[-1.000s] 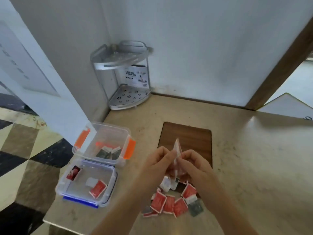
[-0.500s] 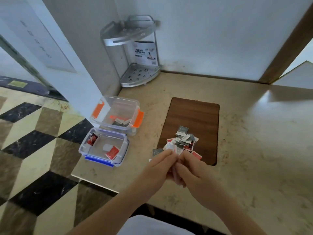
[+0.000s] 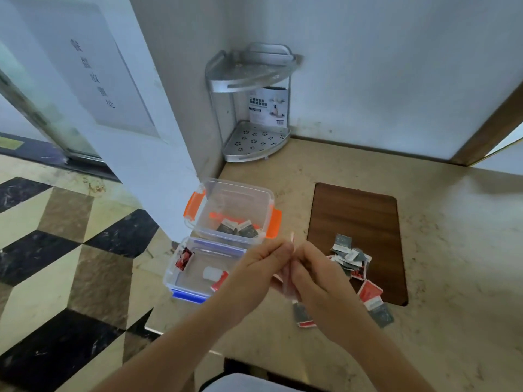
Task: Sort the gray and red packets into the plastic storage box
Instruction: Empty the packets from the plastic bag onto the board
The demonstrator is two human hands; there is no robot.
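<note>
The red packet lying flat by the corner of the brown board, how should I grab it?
Pinch the red packet by its near-right edge, coming from above on the right. It lies flat and thin, partly overlapping a gray packet, so that raised edge likely gives fingertips a lip. The packet pile crowds its far side.

The tan stone surface [image 3: 424, 250] holds a brown board [image 3: 353, 213], two clear boxes [image 3: 232, 210] side by side, a metal corner shelf [image 3: 254, 142], and a heap of red and gray packets [image 3: 353, 264].
</note>
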